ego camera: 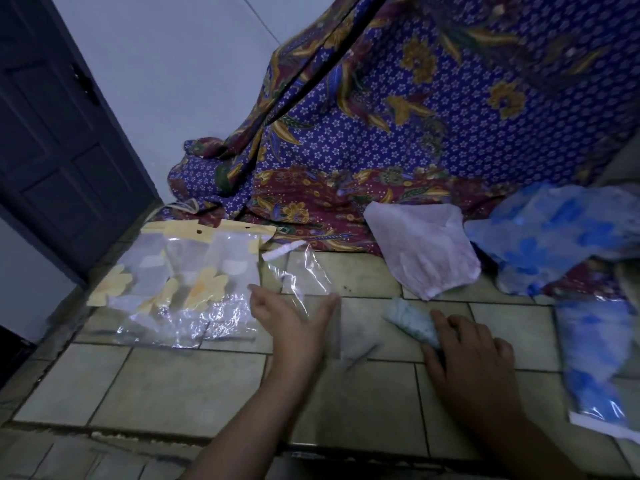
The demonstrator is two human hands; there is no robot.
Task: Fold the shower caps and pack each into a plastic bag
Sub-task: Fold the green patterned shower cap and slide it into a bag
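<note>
Two bare forearms are being stretched up from the bottom of the frame across a tiled floor (173,386). Right of centre, a folded shower cap (410,322), pale blue-green and rolled into a small bundle, is being clasped at its near end by the right grip (467,351), fingers curled over it. At centre, the left grip (291,320) is being held flat, fingers straight and spread and holding nothing, at the near edge of an empty plastic bag (304,275); whether the film is being touched cannot be told. The cap is being judged light, soft and springy, likely to unfold if released, so it is best kept pinched across the fold. The bag, thin and slippery, is best taken at its open mouth. A pack of flower-printed bags (180,282) is being kept at centre left, a white cap (422,251) and a blue-flowered cap (561,233) at upper right, and a packed bag (595,358) at the right edge.
</note>
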